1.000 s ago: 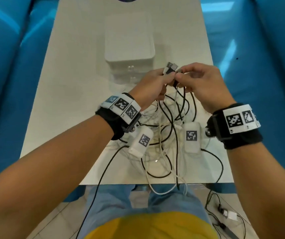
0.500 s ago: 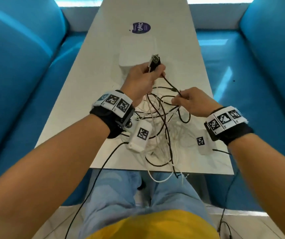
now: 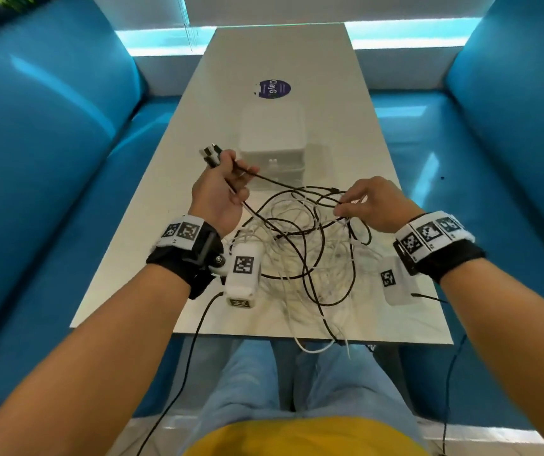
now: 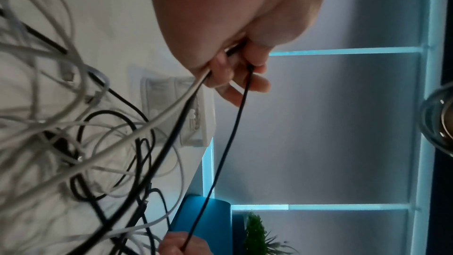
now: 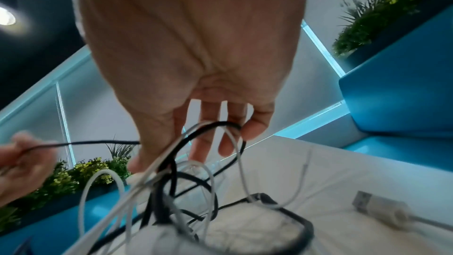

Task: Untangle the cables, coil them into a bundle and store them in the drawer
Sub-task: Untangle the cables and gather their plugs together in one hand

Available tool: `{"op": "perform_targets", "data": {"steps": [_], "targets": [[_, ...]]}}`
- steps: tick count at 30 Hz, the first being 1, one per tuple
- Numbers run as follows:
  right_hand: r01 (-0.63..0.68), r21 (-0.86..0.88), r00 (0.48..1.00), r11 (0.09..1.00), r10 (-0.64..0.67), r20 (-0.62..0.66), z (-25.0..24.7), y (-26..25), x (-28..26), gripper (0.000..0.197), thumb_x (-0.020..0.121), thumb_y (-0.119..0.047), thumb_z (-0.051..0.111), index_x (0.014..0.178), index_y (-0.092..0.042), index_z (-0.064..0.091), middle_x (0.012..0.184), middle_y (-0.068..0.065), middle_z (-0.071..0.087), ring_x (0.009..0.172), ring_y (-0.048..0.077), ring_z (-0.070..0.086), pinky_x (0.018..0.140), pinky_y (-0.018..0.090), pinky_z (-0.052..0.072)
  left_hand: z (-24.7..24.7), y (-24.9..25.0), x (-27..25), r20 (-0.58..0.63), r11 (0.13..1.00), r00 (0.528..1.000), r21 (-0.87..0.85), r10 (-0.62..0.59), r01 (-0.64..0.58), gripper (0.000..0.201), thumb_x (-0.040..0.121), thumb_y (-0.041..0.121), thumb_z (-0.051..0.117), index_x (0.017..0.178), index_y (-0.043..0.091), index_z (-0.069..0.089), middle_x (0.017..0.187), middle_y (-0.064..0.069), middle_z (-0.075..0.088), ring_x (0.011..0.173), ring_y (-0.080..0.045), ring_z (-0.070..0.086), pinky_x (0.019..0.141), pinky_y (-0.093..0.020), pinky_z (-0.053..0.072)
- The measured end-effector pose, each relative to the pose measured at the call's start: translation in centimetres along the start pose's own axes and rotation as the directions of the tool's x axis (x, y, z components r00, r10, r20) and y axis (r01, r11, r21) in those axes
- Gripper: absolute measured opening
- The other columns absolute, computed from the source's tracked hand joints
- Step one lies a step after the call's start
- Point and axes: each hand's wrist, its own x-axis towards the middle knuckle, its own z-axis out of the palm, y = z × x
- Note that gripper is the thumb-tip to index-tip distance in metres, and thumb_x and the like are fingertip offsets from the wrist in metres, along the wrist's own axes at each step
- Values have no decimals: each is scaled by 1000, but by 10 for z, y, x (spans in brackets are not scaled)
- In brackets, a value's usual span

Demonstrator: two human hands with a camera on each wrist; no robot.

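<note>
My left hand (image 3: 219, 195) is raised, fist clamped around several plug ends. My right hand (image 3: 374, 205), lower, pinches black and white loops. The tangled cables (image 3: 303, 255) sprawl on the table (image 3: 165, 192) before the closed drawer box (image 3: 272, 139).

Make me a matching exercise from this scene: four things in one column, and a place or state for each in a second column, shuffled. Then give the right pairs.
Things
1. left hand
2. right hand
3. white drawer box
4. round purple sticker

Places or states
A. on the table beyond the box
B. grips the cable plugs, raised above the table
C. drawers shut, behind the tangle
D. pinches black cable loops over the tangle

Pairs: 1-B, 2-D, 3-C, 4-A
</note>
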Motion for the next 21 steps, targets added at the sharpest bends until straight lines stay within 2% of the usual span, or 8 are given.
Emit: {"op": "perform_targets", "data": {"steps": [4,7,8,10,12,16,18,21], "targets": [[63,-27,992,998,-66,-110,3,-19,-5,14,78,-36,76,84,-23,77,79,-17,54,99,20,58,93,42,44,-10,-7,-17,72,991,991,84,-109,103,19,102,27,41,86,20,50,53,9,36,46,-7,36,46,-20,21],[110,-60,979,992,-119,-167,1,-43,-6,13,78,-40,75,86,-30,77,76,-18,58,99,21,59,97,51,40,-2,-12,-34,156,942,985,334,-73,17,4,96,16,54,97,19,55,52,12,35,43,-4,28,49,-21,23],[137,-34,973,990,-141,-182,-1,-52,-8,11,77,-40,75,85,-32,77,78,-15,65,97,19,61,97,50,41,3,-12,-39,174,916,984,400,-42,-31,11,93,10,56,102,17,58,53,12,39,42,-4,29,47,-21,24],[195,29,963,980,-186,-195,-3,-65,-13,9,77,-34,75,85,-33,78,76,-14,71,86,13,65,93,45,47,14,-12,-46,206,853,978,508,15,-120,22,89,4,59,107,17,64,51,13,44,42,-6,29,43,-20,26],[252,96,951,963,-228,-207,-4,-75,-21,13,78,-23,75,87,-30,77,71,-13,70,72,6,64,82,31,51,26,-15,-53,258,794,965,577,47,-193,21,88,7,62,106,18,68,47,16,46,45,-8,29,43,-22,26],[339,175,908,924,-273,-317,-10,-78,-32,19,80,-10,72,87,-27,77,78,-10,74,75,-1,66,74,16,50,40,-17,-57,273,777,961,597,36,-199,11,84,12,67,94,14,70,54,7,41,46,-9,31,47,-25,26],[350,237,900,906,-255,-354,-12,-76,-34,21,79,-7,73,84,-27,75,74,-11,72,71,-6,64,72,11,48,44,-19,-57,306,706,952,670,19,-230,9,80,11,69,88,15,68,61,3,49,48,-9,37,51,-25,30],[358,263,905,896,-263,-334,-11,-79,-37,21,79,-5,72,87,-25,74,73,-12,70,69,-8,63,71,8,47,46,-24,-56,333,659,942,699,43,-277,12,83,8,66,74,16,64,50,13,53,41,-1,41,50,-23,31]]}}
